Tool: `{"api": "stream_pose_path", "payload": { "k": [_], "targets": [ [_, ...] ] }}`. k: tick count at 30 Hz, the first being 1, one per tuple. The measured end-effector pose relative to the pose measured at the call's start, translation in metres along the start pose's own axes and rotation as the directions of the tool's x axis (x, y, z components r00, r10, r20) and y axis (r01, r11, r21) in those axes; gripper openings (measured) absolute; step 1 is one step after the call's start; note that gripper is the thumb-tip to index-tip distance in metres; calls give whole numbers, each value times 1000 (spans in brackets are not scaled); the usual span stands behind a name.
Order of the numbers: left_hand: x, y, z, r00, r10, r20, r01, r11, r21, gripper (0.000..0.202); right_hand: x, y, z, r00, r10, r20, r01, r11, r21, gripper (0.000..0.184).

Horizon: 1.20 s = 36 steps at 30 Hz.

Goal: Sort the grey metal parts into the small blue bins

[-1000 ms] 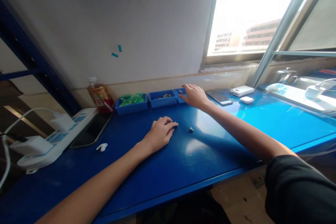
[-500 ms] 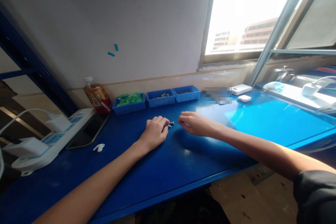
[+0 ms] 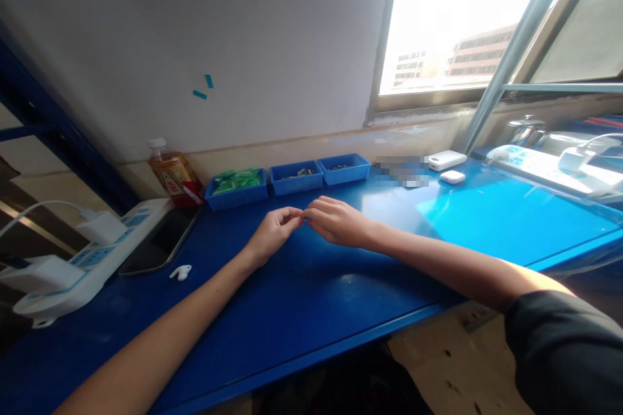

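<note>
Right hand (image 3: pixel 335 222) has moved left to meet left hand (image 3: pixel 271 233) | both bunched tip to tip; how closed, what held, cannot tell | metal parts (image 3: pixel 300 173) in two blue trays (image 3: pixel 298 185) beyond, on desk (image 3: pixel 272 337) | green packets (image 3: pixel 238 181) in third tray (image 3: pixel 238 198)

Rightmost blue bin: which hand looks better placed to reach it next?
Probably the right hand: it sits nearer that bin, while the left hand lies farther left. The two hands appear to meet; what they hold, if anything, is hidden.
</note>
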<state>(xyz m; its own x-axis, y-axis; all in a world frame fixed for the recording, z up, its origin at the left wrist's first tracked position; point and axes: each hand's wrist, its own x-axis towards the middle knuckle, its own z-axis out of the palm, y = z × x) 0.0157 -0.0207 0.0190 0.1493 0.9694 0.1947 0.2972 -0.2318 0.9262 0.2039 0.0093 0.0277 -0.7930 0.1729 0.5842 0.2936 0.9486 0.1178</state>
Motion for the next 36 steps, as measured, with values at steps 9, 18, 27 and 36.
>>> {"api": "stream_pose_path", "payload": {
  "k": [9,18,27,36],
  "targets": [
    [-2,1,7,990,124,64,-139,910,390,40,14,55,-19,946,262,-193,-293,944,-154,20],
    [-4,4,18,985,123,124,-174,652,738,21,-14,42,-2,928,334,166,-357,924,135,21],
    [-23,22,-17,973,110,205,-232,523,820,25,-10,25,-1,968,159,197,-185,975,125,14],
    [-96,19,-124,941,-89,-327,339,245,908,48,4,112,-11,787,615,-48,-611,767,-198,33]
  ]
}}
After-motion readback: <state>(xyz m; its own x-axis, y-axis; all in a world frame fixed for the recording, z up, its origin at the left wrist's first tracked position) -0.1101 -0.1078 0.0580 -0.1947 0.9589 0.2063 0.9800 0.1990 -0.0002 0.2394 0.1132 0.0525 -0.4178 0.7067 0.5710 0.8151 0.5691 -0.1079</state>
